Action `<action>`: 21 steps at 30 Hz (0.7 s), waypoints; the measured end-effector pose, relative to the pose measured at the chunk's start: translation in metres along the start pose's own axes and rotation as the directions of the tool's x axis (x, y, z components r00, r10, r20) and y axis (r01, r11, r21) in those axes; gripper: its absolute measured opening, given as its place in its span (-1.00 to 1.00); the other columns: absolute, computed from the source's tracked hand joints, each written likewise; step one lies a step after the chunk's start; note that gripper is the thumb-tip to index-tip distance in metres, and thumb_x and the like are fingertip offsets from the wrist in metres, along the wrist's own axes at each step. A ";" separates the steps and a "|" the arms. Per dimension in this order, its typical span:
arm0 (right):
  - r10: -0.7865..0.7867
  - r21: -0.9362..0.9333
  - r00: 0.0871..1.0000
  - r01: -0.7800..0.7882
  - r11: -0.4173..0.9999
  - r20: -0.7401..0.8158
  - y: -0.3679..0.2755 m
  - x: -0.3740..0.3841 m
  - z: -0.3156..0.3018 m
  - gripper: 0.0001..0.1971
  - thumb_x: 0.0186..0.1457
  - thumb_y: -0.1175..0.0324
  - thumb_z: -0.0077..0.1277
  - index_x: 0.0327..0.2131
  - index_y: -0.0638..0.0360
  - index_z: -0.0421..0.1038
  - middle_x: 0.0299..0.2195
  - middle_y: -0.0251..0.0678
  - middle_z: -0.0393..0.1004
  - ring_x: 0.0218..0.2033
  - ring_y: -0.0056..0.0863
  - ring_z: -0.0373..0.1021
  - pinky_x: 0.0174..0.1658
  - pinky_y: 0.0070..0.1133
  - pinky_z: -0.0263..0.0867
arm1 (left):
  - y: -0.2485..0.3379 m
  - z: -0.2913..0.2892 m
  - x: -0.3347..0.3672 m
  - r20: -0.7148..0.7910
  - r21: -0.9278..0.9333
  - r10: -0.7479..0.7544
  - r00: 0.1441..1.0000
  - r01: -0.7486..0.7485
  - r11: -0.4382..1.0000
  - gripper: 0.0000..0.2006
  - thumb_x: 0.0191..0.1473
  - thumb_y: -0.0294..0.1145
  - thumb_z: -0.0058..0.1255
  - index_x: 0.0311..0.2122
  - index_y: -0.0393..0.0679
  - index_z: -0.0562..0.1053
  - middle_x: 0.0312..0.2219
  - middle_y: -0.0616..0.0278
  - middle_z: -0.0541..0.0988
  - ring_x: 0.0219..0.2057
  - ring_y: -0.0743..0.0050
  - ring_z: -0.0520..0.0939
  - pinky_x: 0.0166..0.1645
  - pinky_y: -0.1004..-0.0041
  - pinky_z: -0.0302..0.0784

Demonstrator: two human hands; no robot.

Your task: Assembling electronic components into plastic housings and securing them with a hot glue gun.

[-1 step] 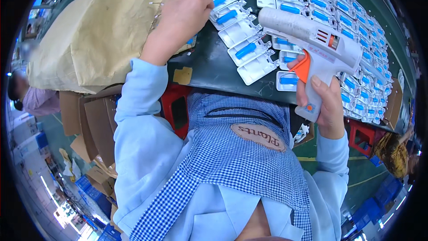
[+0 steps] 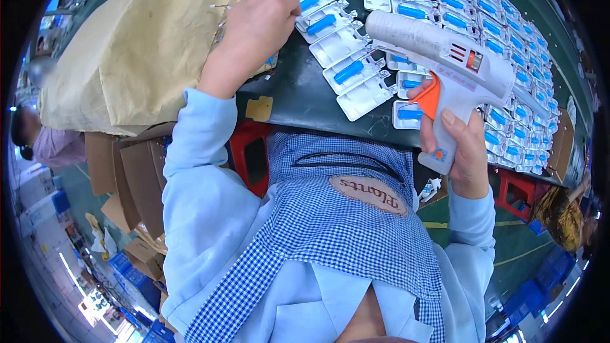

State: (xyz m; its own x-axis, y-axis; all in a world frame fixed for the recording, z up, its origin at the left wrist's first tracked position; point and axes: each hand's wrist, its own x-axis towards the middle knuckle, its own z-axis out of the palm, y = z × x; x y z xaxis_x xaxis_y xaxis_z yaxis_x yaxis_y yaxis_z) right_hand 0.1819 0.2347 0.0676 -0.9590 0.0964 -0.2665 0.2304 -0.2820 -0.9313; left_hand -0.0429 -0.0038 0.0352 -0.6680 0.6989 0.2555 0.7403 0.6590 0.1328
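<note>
My right hand grips a white hot glue gun by its handle, with fingers at the orange trigger. Its nozzle end points left over the white plastic casings. My left hand is closed, fingertips bunched beside the nearest casing; what they pinch is hidden. Thin wires with a small connector stick out left of that hand. Casings in a slanted row lie between my hands: some hold a blue cylinder, while others, such as the closest white casing, hold none.
Many more casings with blue cylinders cover the dark green table at right. A large tan sack lies at left. Cardboard boxes and a red stool stand below the table edge. Another person is at far left.
</note>
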 end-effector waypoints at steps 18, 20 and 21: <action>-0.003 0.010 1.000 0.003 1.000 -0.028 0.024 -0.007 0.006 -0.62 0.14 0.27 -0.03 -0.06 0.35 0.26 -0.41 -0.21 0.48 -0.60 -0.63 0.30 -0.50 -0.66 0.22 | -0.025 0.016 0.005 0.005 -0.169 0.355 0.935 -0.349 0.922 -0.89 -0.09 -0.50 0.13 -0.37 -0.19 0.50 -0.35 0.13 0.55 -0.28 0.13 0.57 -0.20 0.32 0.52; 0.002 0.009 1.000 -0.002 1.000 -0.017 0.026 -0.009 0.006 -0.60 0.14 0.28 -0.03 -0.04 0.36 0.25 -0.36 -0.19 0.49 -0.60 -0.63 0.30 -0.50 -0.66 0.23 | -0.027 0.017 0.005 0.002 -0.144 0.385 0.923 -0.381 0.913 -0.89 -0.09 -0.50 0.13 -0.38 -0.18 0.50 -0.36 0.13 0.55 -0.29 0.13 0.57 -0.21 0.33 0.52; 0.010 0.017 1.000 -0.010 1.000 -0.003 0.026 -0.009 0.008 -0.59 0.14 0.28 -0.02 -0.03 0.36 0.24 -0.31 -0.18 0.49 -0.60 -0.63 0.30 -0.51 -0.66 0.22 | -0.027 0.018 0.005 -0.001 -0.116 0.414 0.910 -0.411 0.904 -0.90 -0.09 -0.50 0.12 -0.38 -0.18 0.51 -0.37 0.13 0.55 -0.29 0.13 0.57 -0.22 0.34 0.52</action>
State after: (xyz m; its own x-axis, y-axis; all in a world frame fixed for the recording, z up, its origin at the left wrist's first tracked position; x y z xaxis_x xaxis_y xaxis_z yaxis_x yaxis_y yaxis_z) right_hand 0.1948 0.2187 0.0481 -0.9562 0.0968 -0.2764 0.2369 -0.2993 -0.9243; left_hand -0.0678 -0.0135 0.0158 -0.3020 0.9087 0.2882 0.9527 0.2766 0.1261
